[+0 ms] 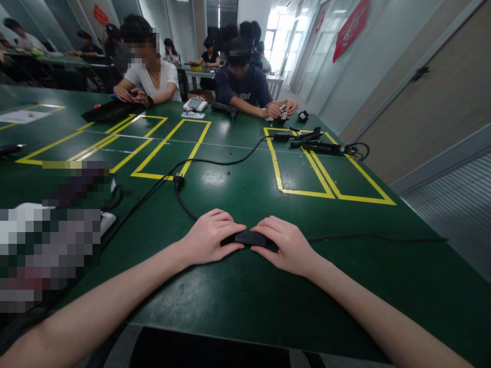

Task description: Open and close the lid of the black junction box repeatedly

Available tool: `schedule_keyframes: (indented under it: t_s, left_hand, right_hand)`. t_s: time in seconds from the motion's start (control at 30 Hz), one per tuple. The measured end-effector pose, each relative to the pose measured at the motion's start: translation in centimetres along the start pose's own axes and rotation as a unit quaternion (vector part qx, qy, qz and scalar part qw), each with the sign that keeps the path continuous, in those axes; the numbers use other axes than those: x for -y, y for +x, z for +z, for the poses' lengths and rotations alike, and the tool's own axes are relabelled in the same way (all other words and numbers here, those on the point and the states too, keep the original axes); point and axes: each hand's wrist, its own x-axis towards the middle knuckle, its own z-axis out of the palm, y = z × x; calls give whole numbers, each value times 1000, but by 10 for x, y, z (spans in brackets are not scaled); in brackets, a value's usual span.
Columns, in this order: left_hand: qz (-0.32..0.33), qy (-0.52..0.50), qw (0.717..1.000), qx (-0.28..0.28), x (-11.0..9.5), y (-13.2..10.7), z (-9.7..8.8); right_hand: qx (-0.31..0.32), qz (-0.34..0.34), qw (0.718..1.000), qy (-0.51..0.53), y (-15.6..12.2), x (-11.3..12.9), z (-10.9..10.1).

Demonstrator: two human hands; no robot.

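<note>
A black power adapter (250,238) lies low over the green table (238,296), close in front of me. Its left end is gripped between the thumb and fingers of my left hand (213,236). My right hand (286,243) grips the other end in the same way, so the two hands face each other. From behind my left hand a black cord runs up to a plug (178,181) on the table. A thin black cable (376,237) leads away to the right from my right hand. The adapter's underside is hidden.
Yellow tape rectangles (307,193) mark the table. A longer black cord (226,163) crosses to a small black box (282,136) near black tools (322,147). Across the table, a co-worker's hands (282,110) handle small parts; another person (153,84) sits left. A drill (226,109) lies between them.
</note>
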Motion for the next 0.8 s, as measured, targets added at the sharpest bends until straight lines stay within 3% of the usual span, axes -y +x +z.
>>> schedule_keyframes:
  t_s: [0.53, 0.63, 0.7, 0.8]
  left_hand:
    - [-32, -10, 999, 33, -3, -1, 0]
    - [-4, 2, 1000, 4, -4, 1, -2]
    - [17, 24, 999, -27, -3, 2, -4]
    - [30, 45, 997, -61, 3, 2, -4]
  right_hand:
    - [33, 8, 999, -22, -1, 0, -4]
    - [11, 73, 997, 10, -2, -9, -12]
    - [-37, 142, 988, 46, -3, -22, -21]
    - [-138, 260, 949, 112, -7, -47, -40]
